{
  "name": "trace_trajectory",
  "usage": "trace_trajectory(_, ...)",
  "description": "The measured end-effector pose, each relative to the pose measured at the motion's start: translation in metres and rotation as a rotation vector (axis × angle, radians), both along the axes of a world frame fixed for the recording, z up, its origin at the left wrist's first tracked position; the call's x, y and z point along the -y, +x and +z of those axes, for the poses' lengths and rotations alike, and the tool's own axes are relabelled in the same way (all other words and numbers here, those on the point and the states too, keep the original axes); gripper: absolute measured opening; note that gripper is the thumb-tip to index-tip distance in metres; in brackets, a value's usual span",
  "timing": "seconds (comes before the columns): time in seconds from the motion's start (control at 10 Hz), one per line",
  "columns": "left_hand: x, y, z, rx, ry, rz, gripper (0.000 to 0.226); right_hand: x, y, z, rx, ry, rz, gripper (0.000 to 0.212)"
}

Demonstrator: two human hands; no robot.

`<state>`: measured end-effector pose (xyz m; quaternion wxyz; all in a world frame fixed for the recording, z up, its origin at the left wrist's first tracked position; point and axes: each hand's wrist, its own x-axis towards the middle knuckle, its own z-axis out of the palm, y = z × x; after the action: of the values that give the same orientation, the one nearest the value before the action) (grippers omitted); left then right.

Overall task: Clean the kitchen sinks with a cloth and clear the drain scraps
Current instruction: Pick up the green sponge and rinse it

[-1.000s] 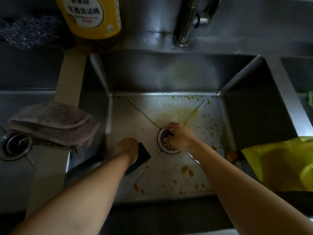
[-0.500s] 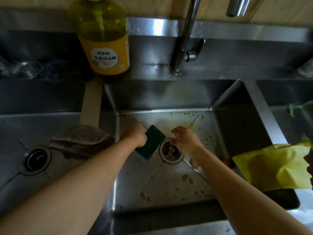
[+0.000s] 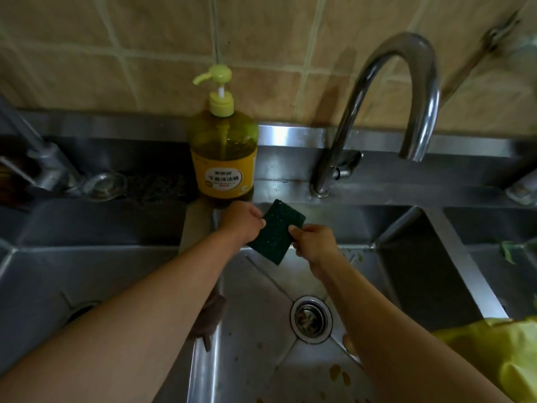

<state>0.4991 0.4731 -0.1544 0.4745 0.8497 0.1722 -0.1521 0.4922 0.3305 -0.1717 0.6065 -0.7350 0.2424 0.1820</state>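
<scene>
A dark green scouring pad (image 3: 276, 231) is held up over the back of the middle sink (image 3: 255, 330). My left hand (image 3: 242, 221) grips its left edge and my right hand (image 3: 315, 242) pinches its right edge. Below them the round metal drain strainer (image 3: 311, 319) sits in the sink floor with dark scraps inside. Orange-brown food spots (image 3: 338, 372) lie on the sink floor near the front. A brown cloth (image 3: 209, 318) hangs over the divider to the left sink, mostly hidden by my left forearm.
A yellow pump bottle of dish soap (image 3: 223, 158) stands on the back ledge beside the curved tap (image 3: 377, 112). Yellow rubber gloves (image 3: 499, 353) lie at the right. The left sink (image 3: 72, 274) has its own drain; a green scrap (image 3: 507, 251) lies in the right sink.
Both hands have risen from the sink floor toward the back. My right hand left the drain and now pinches the pad that my left hand lifted. The view has tilted up.
</scene>
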Motion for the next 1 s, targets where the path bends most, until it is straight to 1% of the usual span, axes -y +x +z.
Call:
trace_trajectory(0.1,-0.009,0.006,0.001,0.067,0.056,-0.025,0.025,-0.007,0.013,0.003,0.005,0.048,-0.130,0.007)
trace_trajectory(0.2,-0.018,0.009,-0.004,0.082,0.093,-0.043,0.027,-0.009,0.031,0.000,0.004,0.049,-0.277,0.016)
trace_trajectory(0.3,-0.023,0.012,-0.011,0.078,0.112,-0.067,0.033,-0.015,0.050,-0.008,-0.027,0.084,-0.396,0.017)
trace_trajectory(0.4,-0.023,0.016,-0.019,0.088,0.153,-0.082,0.031,-0.025,0.065,-0.012,-0.018,0.171,-0.470,0.007)
trace_trajectory(0.5,-0.022,0.022,-0.025,0.078,0.167,-0.092,0.028,-0.033,0.077,-0.017,0.002,0.254,-0.490,0.022)
trace_trajectory(0.6,-0.023,0.024,-0.029,0.063,0.188,-0.105,0.019,-0.038,0.078,-0.022,0.019,0.281,-0.422,0.031)
trace_trajectory(0.8,-0.023,0.026,-0.036,0.039,0.200,-0.119,0.018,-0.044,0.084,-0.032,0.004,0.369,-0.415,0.032)
trace_trajectory(0.9,-0.021,0.028,-0.035,0.034,0.207,-0.146,0.013,-0.041,0.085,-0.037,-0.006,0.343,-0.380,0.034)
trace_trajectory(1.0,-0.018,0.029,-0.033,0.036,0.221,-0.160,0.010,-0.037,0.085,-0.037,0.009,0.335,-0.392,0.033)
